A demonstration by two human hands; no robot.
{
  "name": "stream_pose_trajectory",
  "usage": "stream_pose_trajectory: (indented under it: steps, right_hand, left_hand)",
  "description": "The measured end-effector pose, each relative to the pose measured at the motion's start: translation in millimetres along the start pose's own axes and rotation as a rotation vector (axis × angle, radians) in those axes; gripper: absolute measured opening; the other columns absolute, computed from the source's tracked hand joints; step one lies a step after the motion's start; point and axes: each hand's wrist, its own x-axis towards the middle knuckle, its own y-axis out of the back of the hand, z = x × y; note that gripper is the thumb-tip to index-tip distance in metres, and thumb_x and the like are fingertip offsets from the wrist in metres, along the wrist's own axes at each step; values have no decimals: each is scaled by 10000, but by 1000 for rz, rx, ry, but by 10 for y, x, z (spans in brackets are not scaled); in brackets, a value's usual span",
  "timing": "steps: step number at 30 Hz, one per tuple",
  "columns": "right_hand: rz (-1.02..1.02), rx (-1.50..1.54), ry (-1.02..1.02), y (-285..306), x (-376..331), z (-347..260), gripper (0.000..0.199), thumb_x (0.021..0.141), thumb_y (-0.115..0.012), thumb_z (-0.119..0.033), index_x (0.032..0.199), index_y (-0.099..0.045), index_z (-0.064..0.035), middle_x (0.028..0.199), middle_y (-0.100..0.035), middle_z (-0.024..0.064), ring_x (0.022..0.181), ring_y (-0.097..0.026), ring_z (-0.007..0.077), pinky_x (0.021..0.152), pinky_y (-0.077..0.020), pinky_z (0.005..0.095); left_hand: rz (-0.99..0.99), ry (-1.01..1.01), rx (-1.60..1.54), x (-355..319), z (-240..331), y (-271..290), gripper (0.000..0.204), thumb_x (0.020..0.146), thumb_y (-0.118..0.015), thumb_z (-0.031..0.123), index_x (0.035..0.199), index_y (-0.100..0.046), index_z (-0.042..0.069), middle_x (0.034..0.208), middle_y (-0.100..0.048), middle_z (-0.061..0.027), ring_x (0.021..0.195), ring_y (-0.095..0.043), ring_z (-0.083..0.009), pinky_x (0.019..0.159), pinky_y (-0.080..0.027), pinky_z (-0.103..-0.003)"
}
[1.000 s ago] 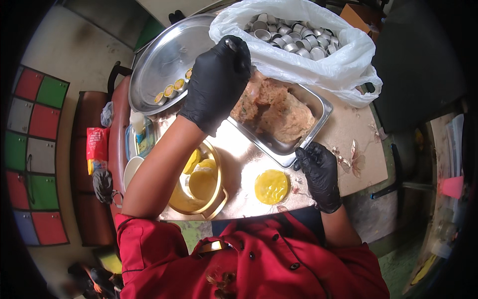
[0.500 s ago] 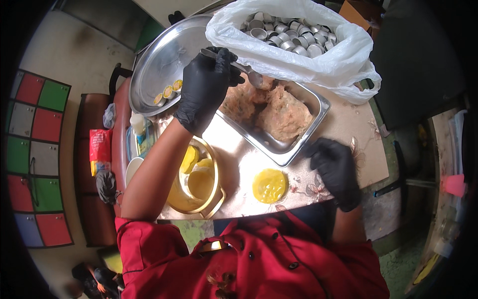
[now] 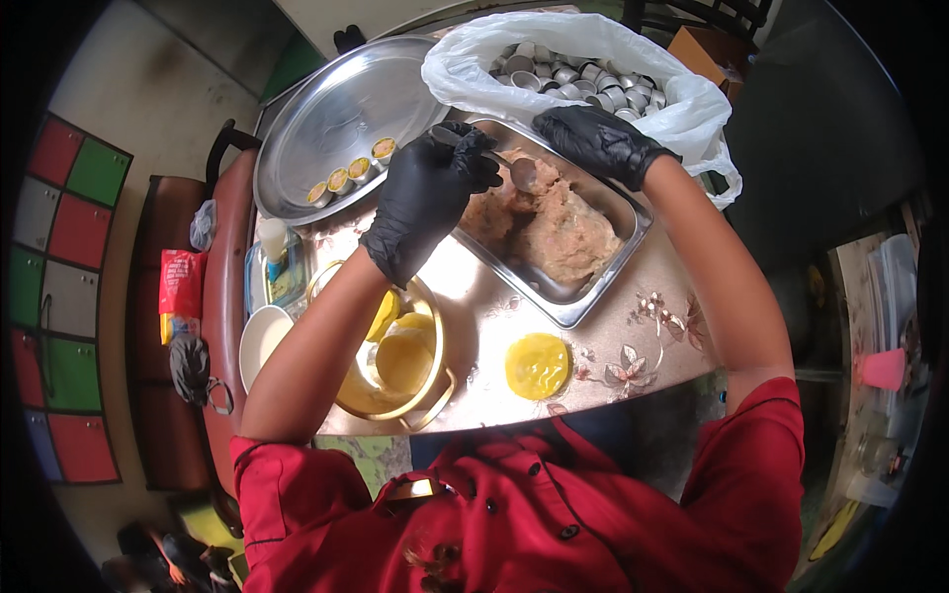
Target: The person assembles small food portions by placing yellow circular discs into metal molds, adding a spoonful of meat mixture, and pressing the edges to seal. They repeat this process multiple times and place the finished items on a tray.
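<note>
While a flat yellow circle [image 3: 537, 366] lies on the table [image 3: 484, 381], mashed pink meat [image 3: 568, 239] sits behind it in a metal pan [image 3: 564, 315]. The left hand [image 3: 427, 193] has its fingers curled round a spoon [image 3: 523, 176] — the round end is by the meat. Farther off, the right hand [image 3: 605, 146] is beside a white bag [image 3: 682, 119] of metal cups [image 3: 593, 79] — I can't tell how open its fingers are, or if they hold anything.

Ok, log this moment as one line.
left hand: holds spoon at mix in pan | right hand: by pan and bag, grip unclear | table: yellow disc | round tray: filled cups
</note>
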Motion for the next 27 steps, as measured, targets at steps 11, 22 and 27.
stream_pose_trajectory:
  steps: [11, 22, 27]
  right_hand:
    - [-72, 613, -317, -52, -14, 197, 809, 1008, -226, -693, 1360, -607, -72, 1293, -639, 145, 1115, -627, 285, 1028, -450, 349]
    - [443, 717, 161, 252, -910, -191, 309, 1016, -528, -84, 1297, -606, 19, 1231, -680, 98, 1101, -636, 178, 989, -488, 311]
    - [656, 559, 166, 145, -1537, -812, 224, 1011, -552, -17, 1197, -676, -6, 1194, -707, 78, 1064, -645, 137, 964, -501, 273]
  left_hand:
    - [-15, 165, -327, 51, -167, 260, 276, 953, -593, 58, 1198, -620, -67, 1042, -714, -162, 927, -729, -240, 842, -593, -311]
    - [-33, -82, -441, -242, 48, 590, 325, 1053, -490, 193, 1196, -610, -73, 1009, -712, -165, 935, -714, -243, 868, -589, -330]
    - [47, -222, -294, -948, 406, 645, 384, 1072, -482, 281, 1175, -623, -61, 991, -719, -164, 861, -727, -225, 799, -605, -338]
